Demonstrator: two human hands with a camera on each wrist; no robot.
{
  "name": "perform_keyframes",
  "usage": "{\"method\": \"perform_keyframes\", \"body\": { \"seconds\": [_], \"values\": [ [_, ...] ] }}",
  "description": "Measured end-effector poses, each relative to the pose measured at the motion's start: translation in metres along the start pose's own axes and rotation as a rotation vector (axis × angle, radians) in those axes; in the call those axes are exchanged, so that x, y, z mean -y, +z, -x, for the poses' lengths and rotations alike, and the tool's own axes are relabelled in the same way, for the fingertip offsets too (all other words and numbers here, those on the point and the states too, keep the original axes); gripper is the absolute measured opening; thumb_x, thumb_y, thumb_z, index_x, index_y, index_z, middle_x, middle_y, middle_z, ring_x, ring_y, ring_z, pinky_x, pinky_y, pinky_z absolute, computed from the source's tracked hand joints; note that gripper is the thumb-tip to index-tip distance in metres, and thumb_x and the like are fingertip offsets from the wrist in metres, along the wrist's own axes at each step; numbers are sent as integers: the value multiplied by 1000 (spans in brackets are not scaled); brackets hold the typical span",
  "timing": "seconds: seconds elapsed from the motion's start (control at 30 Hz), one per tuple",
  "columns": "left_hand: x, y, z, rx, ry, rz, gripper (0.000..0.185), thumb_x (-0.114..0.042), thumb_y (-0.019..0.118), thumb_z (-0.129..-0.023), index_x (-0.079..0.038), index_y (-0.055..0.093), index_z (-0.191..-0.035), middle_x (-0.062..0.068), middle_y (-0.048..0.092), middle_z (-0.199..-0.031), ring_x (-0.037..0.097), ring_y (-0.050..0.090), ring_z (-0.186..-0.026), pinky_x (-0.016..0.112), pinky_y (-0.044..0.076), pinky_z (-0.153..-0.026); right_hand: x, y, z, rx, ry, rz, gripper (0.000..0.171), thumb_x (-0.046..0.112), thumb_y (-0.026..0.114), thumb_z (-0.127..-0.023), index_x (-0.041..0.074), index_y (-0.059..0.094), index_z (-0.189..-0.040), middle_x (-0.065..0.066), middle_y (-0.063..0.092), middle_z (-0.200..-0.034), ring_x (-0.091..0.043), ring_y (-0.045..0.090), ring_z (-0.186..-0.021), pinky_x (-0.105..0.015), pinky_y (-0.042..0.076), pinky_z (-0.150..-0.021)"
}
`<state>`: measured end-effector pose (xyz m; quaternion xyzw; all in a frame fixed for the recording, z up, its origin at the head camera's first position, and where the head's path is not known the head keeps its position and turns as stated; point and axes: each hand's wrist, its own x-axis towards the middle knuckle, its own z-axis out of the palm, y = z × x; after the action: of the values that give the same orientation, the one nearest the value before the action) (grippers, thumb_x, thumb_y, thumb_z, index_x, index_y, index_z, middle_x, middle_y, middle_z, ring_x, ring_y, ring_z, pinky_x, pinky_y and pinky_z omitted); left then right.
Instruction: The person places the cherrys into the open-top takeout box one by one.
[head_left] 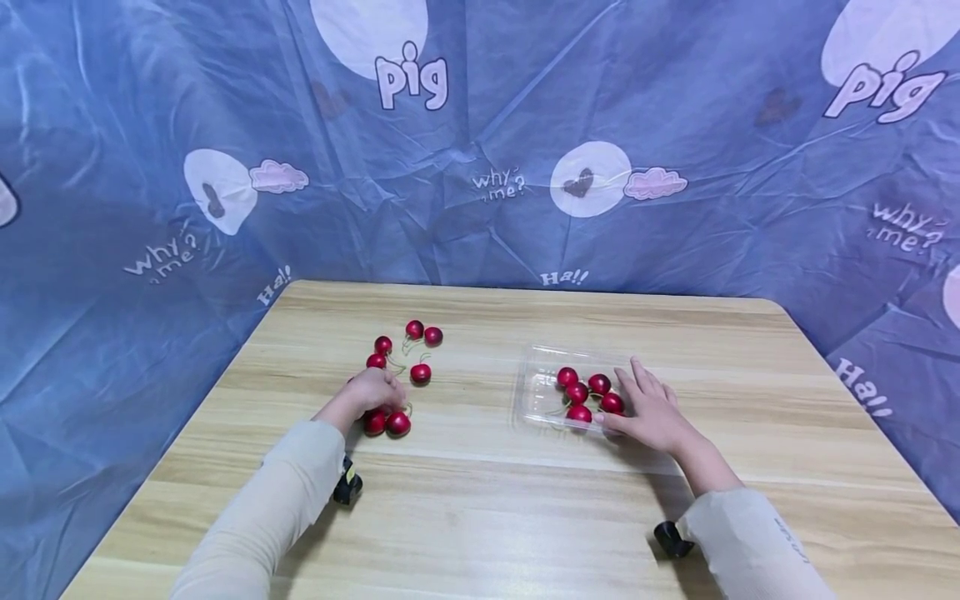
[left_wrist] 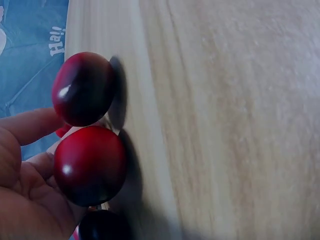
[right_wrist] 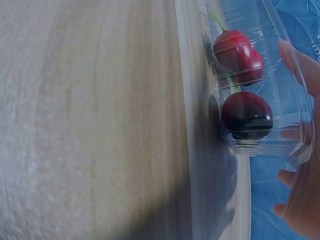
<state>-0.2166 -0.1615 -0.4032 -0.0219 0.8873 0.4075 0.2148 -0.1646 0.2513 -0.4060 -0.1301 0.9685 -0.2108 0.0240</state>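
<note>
Wooden table (head_left: 525,500) seen from the head camera, backed and flanked by a blue printed cloth (head_left: 675,125); left hand (head_left: 372,390) lies at 9 o'clock of the table's centre, fingers curled over loose cherries (head_left: 397,423), and the left wrist view shows two cherries (left_wrist: 90,165) against its palm and fingers, though whether it truly grips them cannot be told; five more loose cherries (head_left: 414,329) lie scattered at 12 to 1 o'clock of that hand, near it and clear of the table's far edge; right hand (head_left: 652,412) rests with fingers straight and spread against the 3 o'clock side of a clear tray (head_left: 528,387), holding nothing; the tray holds five cherries (head_left: 577,392), which the right wrist view shows through its wall (right_wrist: 260,145); bare wood separates the loose cherries from the tray; open table lies toward the near edge at 6 o'clock and toward the right edge; small dark wrist devices (head_left: 347,485) sit under both sleeves.
</note>
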Motion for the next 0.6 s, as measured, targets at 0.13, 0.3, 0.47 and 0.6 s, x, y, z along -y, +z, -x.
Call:
{"method": "perform_keyframes", "body": {
  "seconds": [0.13, 0.3, 0.47, 0.6],
  "values": [
    [0, 3, 0, -12, 11, -61, 10, -3, 64, -69, -1, 59, -76, 4, 58, -69, 15, 53, -64, 24, 45, -60, 1, 0, 1, 4, 3, -7, 86, 50, 56, -75, -6, 23, -132, -28, 3, -138, -46, 8, -122, -63, 4, -95],
    [0, 7, 1, -48, 17, -91, 5, -2, 63, -68, -2, 59, -71, 3, 55, -66, 14, 49, -63, 23, 43, -62, 2, 0, 2, -7, -4, 1, 85, 48, 57, -75, -7, 24, -131, -30, 5, -137, -46, 9, -122, -62, 6, -95],
    [0, 7, 0, -54, 11, -89, 6, -1, 61, -68, -1, 60, -74, 4, 54, -72, 16, 49, -69, 27, 43, -69, 3, -1, 1, -12, -7, 2, 84, 46, 57, -76, -7, 24, -131, -30, 6, -137, -46, 9, -122, -62, 7, -95],
    [1, 5, -2, -54, 18, -84, 9, -1, 61, -68, -2, 61, -77, 5, 56, -77, 18, 49, -77, 29, 42, -73, 1, -2, 0, -3, -8, 0, 85, 48, 57, -76, -6, 23, -132, -29, 4, -137, -46, 8, -122, -62, 6, -96]
  ]
}}
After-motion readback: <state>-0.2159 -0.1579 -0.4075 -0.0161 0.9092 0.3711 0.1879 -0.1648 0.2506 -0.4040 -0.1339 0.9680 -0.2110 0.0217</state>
